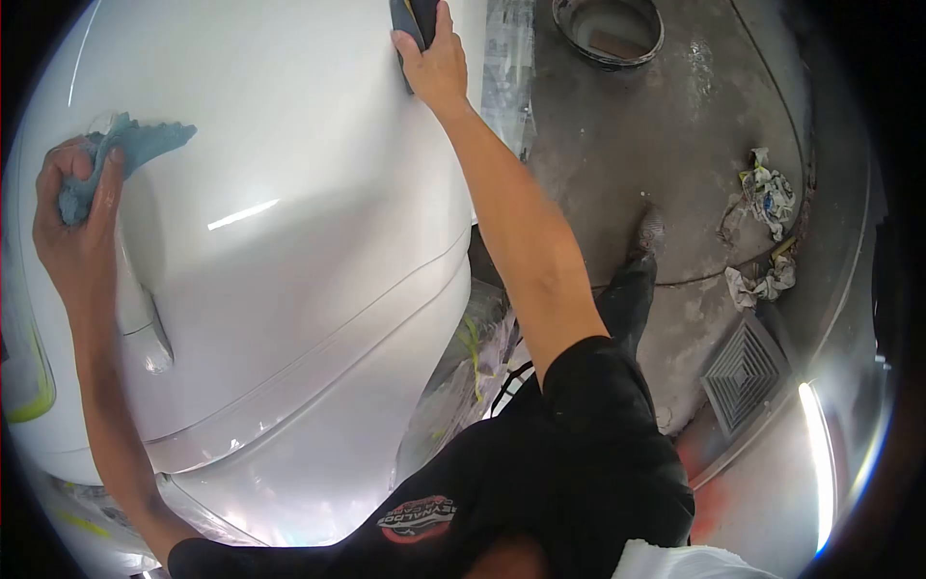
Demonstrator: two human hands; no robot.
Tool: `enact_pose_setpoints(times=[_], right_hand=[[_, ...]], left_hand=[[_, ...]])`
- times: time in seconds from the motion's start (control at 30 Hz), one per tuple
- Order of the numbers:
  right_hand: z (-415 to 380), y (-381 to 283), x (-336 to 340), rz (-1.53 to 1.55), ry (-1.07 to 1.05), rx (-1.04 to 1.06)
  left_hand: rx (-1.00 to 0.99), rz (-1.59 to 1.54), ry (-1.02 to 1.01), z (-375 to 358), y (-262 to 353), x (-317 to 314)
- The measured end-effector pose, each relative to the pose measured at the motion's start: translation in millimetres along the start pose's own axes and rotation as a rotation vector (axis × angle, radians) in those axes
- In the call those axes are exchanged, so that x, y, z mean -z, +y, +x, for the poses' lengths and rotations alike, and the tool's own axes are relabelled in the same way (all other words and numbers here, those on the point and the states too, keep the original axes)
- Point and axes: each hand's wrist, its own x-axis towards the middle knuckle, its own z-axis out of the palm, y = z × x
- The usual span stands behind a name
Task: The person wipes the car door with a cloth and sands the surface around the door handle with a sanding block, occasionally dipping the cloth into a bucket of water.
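A blue-green cloth [145,143] is bunched in my left hand [85,193], at the left on the white car body panel [289,193], just above a white door handle [145,338]. At the top of the view my right hand [439,68] grips a dark sanding block [417,24] against the right part of the panel. Its fingers are wrapped round the block, and part of the block is cut off by the frame's top edge.
A black-rimmed bucket [654,48] with a brownish piece inside stands on the grey floor [598,145]. Crumpled paper [769,198] lies at the right, near a square vent grille [743,372]. Plastic sheeting [453,386] hangs beside the car. A bright tube light [818,463] is at the lower right.
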Motion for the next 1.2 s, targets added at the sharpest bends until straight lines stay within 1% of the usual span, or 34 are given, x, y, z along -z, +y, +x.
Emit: enact_pose_setpoints(times=[0.07,0.1,0.17,0.2,0.23,0.3,0.33,0.4,0.43,0.47,0.5,0.57,0.63,0.67,0.7,0.73,0.8,0.87,0.9,0.93,0.97,1.03,1.1,1.13,1.17,1.2], right_hand=[[-4.3,-7.0,-4.6,0.006,0.014,-0.080],[-38.5,-19.7,0.7,0.013,-0.003,-0.027],[-131.1,-30.6,5.0,0.015,-0.044,0.083],[-174.8,-38.7,17.2,0.081,-0.117,0.095],[-199.9,-34.8,20.2,0.157,-0.175,0.075],[-168.2,-19.6,14.9,0.117,-0.157,0.124],[-128.5,-12.6,8.5,0.081,-0.107,0.098],[-23.9,8.6,-2.3,0.052,-0.003,0.075],[15.0,26.8,-7.3,0.012,0.009,0.043],[37.3,3.5,11.6,-0.026,-0.117,-0.183],[32.1,2.9,10.5,-0.017,-0.067,-0.137],[-8.6,4.8,-4.6,-0.008,0.023,-0.052],[-99.9,-20.6,4.1,0.030,-0.031,0.051],[-151.0,-26.9,13.9,0.097,-0.111,0.077],[-180.7,-29.2,18.7,0.167,-0.191,0.098],[-169.6,-27.7,17.8,0.112,-0.181,0.105],[-118.8,-22.3,11.4,0.015,-0.157,0.106],[-20.4,-14.1,1.2,0.064,-0.030,0.149],[22.5,-11.6,3.1,0.048,-0.042,0.103],[48.3,-16.4,5.1,0.039,-0.054,0.030],[41.3,-16.4,4.8,0.051,-0.028,0.039],[2.3,-19.4,-2.6,0.071,0.020,0.063],[-94.6,-35.9,5.7,0.017,-0.028,0.073],[-150.6,-34.9,14.6,0.082,-0.128,0.083],[-180.5,-40.7,25.0,0.149,-0.232,0.086],[-176.1,-33.7,23.2,0.119,-0.219,0.083]], left_hand=[[-0.009,-0.021,-0.012,1.9,0.6,0.6],[-0.023,-0.024,-0.018,1.5,-3.9,0.7],[-0.048,-0.040,-0.004,2.2,-3.4,1.1],[-0.060,-0.050,0.007,1.8,1.5,0.7],[-0.072,-0.057,0.016,1.6,3.8,0.2],[0.000,-0.034,0.001,1.0,-2.5,0.4],[0.028,-0.016,-0.016,0.5,-5.3,-0.4],[0.015,-0.032,0.005,-1.7,-6.8,-3.8],[0.005,-0.043,0.015,-2.3,-5.5,-2.5],[-0.003,-0.071,0.010,-2.1,-6.2,-2.0],[-0.011,-0.103,0.012,-1.0,-9.0,-2.7],[-0.018,-0.111,-0.003,-0.5,-8.4,-0.2],[-0.011,-0.057,-0.012,0.1,-4.4,1.2],[-0.005,-0.033,-0.004,0.1,-1.4,2.0],[-0.001,-0.005,-0.001,0.1,2.9,2.6],[0.002,0.022,0.001,1.2,5.6,1.6],[0.016,-0.034,0.021,-0.9,5.6,-1.4],[0.030,-0.054,0.041,-0.8,4.5,-3.9],[0.036,-0.051,0.040,-1.1,4.7,-3.9],[0.040,-0.052,0.038,-1.0,5.6,-2.9],[0.030,-0.047,0.010,-0.3,1.9,-2.1],[0.015,-0.041,-0.040,0.7,-9.2,1.3],[0.003,-0.054,-0.033,1.2,-5.7,2.5],[-0.002,-0.058,-0.034,1.5,-4.0,2.1],[-0.005,-0.048,-0.022,1.0,0.0,2.5],[-0.008,-0.037,-0.005,0.7,5.9,2.5]])
